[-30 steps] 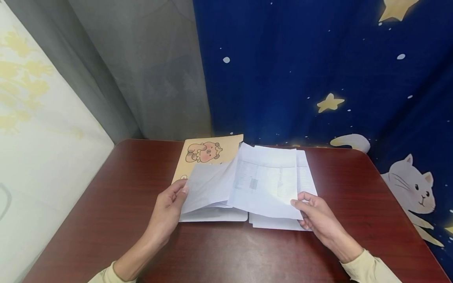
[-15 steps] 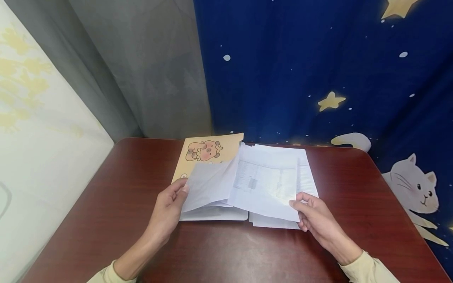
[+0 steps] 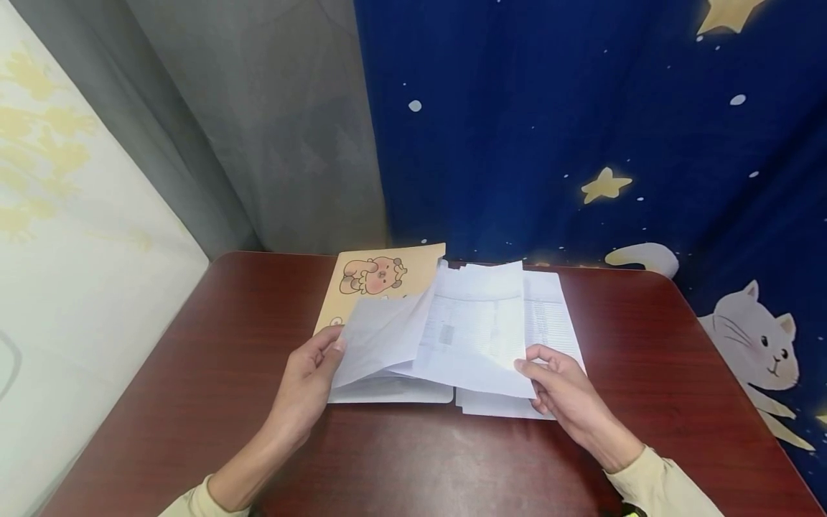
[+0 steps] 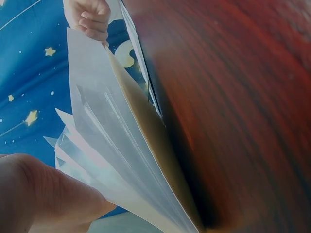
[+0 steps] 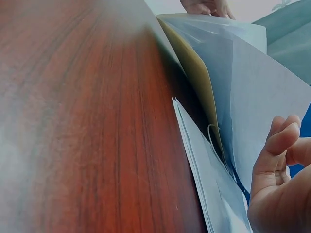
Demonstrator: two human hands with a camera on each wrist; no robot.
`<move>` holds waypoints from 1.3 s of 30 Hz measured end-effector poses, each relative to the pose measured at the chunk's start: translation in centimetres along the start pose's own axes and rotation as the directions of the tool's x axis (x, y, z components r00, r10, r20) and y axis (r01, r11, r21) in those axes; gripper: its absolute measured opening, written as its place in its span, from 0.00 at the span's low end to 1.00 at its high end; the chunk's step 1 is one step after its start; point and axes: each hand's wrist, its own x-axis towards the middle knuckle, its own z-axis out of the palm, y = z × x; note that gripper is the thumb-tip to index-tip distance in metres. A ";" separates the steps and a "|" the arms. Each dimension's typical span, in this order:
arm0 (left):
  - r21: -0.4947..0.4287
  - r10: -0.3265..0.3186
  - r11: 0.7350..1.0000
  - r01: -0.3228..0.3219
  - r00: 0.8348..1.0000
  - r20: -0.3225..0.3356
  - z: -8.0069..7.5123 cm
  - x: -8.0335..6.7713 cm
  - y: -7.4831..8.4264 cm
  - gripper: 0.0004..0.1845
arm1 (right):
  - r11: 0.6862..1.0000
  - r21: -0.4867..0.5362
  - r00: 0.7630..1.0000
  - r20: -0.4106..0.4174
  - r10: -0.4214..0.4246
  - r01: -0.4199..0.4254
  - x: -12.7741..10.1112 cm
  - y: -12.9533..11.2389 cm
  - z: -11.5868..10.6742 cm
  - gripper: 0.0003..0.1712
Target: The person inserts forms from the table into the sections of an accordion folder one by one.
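Head view shows a yellow cartoon-printed file folder [image 3: 388, 276] lying open on the dark red wooden table [image 3: 213, 373], its clear plastic sleeves fanned upward. The left hand [image 3: 310, 384] pinches the lifted edge of the clear plastic sleeves [image 3: 381, 334] at the folder's left side, thumb on top, keeping a pocket spread. The right hand [image 3: 558, 391] grips the near right corner of a white printed sheet [image 3: 474, 337], thumb above and fingers curled beneath, and holds it raised and tilted toward the folder. Under it, just right of the folder, a stack of white printed papers [image 3: 549, 316] rests flat on the table.

From the left wrist camera the sleeves [image 4: 112, 145] stand apart in several layers, and the right hand [image 4: 90, 17] shows at their far end. The right wrist camera shows the sheet [image 5: 262, 97] leaning against the sleeves, above the stack [image 5: 209, 194].

To do this well, it seems best that the left hand keep only one pocket gaping, while the right hand squares the sheet's leading edge with that opening and feeds it flat, so that no corner catches or buckles.
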 end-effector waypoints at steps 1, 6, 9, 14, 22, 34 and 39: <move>0.000 -0.001 1.000 0.001 1.000 0.001 0.0 0.0 0.0 0.15 | 1.000 0.000 1.000 -0.005 0.001 -0.001 0.1 0.0 0.1 0.11; 0.022 -0.008 1.000 0.008 1.000 0.005 -0.1 0.2 0.0 0.16 | 1.000 -0.004 1.000 -0.022 0.001 -0.001 0.9 -0.2 0.5 0.14; 0.024 -0.014 1.000 0.013 1.000 0.008 -0.1 0.3 -0.1 0.16 | 1.000 0.002 1.000 -0.027 0.006 -0.005 1.4 -0.3 0.8 0.14; 0.013 -0.003 1.000 0.003 1.000 0.008 0.0 0.3 -0.2 0.15 | 1.000 0.019 1.000 -0.008 0.001 -0.001 2.0 -0.4 1.2 0.14; 0.005 -0.007 1.000 0.007 1.000 0.005 0.1 0.1 -0.1 0.15 | 0.999 0.046 0.999 0.032 -0.020 0.019 2.6 -0.7 2.6 0.16; 0.008 -0.005 1.000 0.005 1.000 0.003 0.2 0.0 -0.1 0.15 | 0.994 0.101 0.997 0.062 -0.040 0.033 3.4 -0.9 4.5 0.11; 0.008 -0.010 1.000 0.010 1.000 -0.001 0.1 0.0 0.1 0.15 | 0.995 0.099 0.996 0.076 -0.041 0.033 3.5 -1.1 5.3 0.12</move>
